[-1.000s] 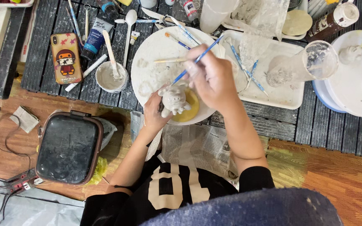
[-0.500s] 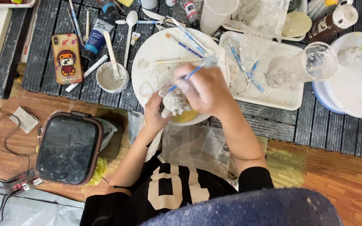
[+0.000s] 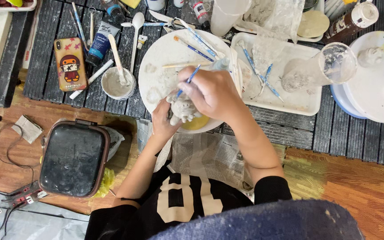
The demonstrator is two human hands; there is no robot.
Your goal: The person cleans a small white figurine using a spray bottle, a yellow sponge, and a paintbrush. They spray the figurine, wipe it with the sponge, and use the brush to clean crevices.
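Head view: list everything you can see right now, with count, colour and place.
Clay figure: one, pale grey, on the round plate, held.
Blue-handled tool: one, in the right hand, over the figure.
Round plate: one, white, centre of the dark slatted mat.
Small cup: one, grey-white with a stick in it, left of the plate.
Phone: one, orange case, far left on the mat.
Paint tube: one, blue, beside the phone.
Rectangular tray: one, white, right of the plate.
Glass: one, clear, lying on the tray.
Black case: one, on the wood floor, lower left.
Newspaper: under the arms.
Left hand: steadies the figure.
Right hand: holds the tool.
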